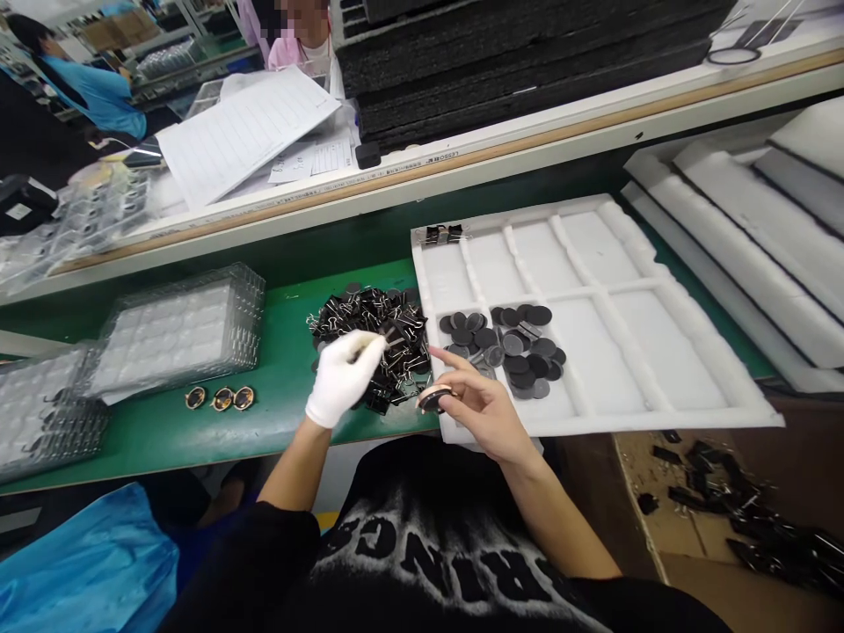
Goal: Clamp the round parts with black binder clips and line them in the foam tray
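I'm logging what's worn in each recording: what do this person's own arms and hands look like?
The left hand wears a white glove ending at the wrist; the right hand is bare. Both forearms are bare below black sleeves, part of a black shirt with large, white-edged lettering across it. Neither wrist shows a watch.

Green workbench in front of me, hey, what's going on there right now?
The person's bare right hand holds a round gold-rimmed piece. The white-gloved left hand is at a pile of black binder clips; whether it grips one is hard to tell. Beside the pile, dark discs lie in a white foam tray. Three more round gold-rimmed pieces lie on the green workbench, near stacked clear plastic trays.
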`<state>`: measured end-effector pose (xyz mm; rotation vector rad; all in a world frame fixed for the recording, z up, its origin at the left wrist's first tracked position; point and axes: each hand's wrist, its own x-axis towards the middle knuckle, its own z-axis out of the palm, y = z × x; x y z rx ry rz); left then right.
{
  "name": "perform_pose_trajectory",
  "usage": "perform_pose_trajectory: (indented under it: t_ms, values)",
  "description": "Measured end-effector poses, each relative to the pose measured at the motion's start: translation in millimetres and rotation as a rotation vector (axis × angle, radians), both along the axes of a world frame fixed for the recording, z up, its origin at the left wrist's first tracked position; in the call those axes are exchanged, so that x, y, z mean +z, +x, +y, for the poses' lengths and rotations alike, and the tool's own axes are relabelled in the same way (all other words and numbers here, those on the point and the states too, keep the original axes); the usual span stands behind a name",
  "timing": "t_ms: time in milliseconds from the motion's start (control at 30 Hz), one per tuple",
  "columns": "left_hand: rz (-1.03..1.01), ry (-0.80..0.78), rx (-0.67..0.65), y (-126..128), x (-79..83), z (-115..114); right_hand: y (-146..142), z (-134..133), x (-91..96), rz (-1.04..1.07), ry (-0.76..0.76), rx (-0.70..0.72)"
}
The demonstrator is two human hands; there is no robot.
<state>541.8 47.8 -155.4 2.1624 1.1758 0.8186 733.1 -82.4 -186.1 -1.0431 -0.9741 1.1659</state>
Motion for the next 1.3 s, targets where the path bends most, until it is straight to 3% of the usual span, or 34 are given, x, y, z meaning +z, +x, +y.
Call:
perform_pose_trajectory:
  t_ms: [133,233,400,533,633,733,833,900,1033,1167,1300]
  values:
    - [-0.037,-0.012,-0.119,16.5,8.9,-29.8,-0.8,12.0,3.1,0.054,0.013,-0.015]
    - [-0.062,0.04,-0.171,22.5,5.0,-35.3,-2.5,11.9,-3.4,0.069,0.005,-0.039]
    - [-0.113,0.097,-0.09,25.9,2.4,-31.0,-12.7,7.7,-14.4,0.049,0.059,-0.157]
    - [-0.126,-0.152,-0.224,36.2,20.6,-23.2,-22.9,9.6,-13.9,-0.056,0.136,-0.261]
    - [-0.29,-0.357,-0.188,50.5,33.5,-12.7,-35.2,14.0,-14.4,-0.271,0.293,-0.416]
    - [-0.528,-0.687,-0.158,60.7,38.0,-1.4,-54.1,20.9,-18.2,-0.408,0.411,-0.584]
    - [-0.647,-0.934,-0.296,57.7,36.4,6.6,-73.5,31.4,-22.7,-0.426,0.487,-0.724]
    - [-0.648,-0.978,-0.409,49.2,33.5,11.2,-83.0,39.6,-24.9,-0.416,0.572,-0.794]
    - [-0.553,-0.832,-0.421,29.0,25.8,26.1,-95.3,51.7,-26.9,-0.427,0.633,-0.762]
    - [-0.522,-0.634,-0.455,15.6,23.4,42.5,-110.8,51.8,-25.3,-0.354,0.51,-0.675]
    - [-0.297,-0.128,-0.465,8.8,33.2,43.4,-120.1,46.6,-20.1,-0.338,0.442,-0.698]
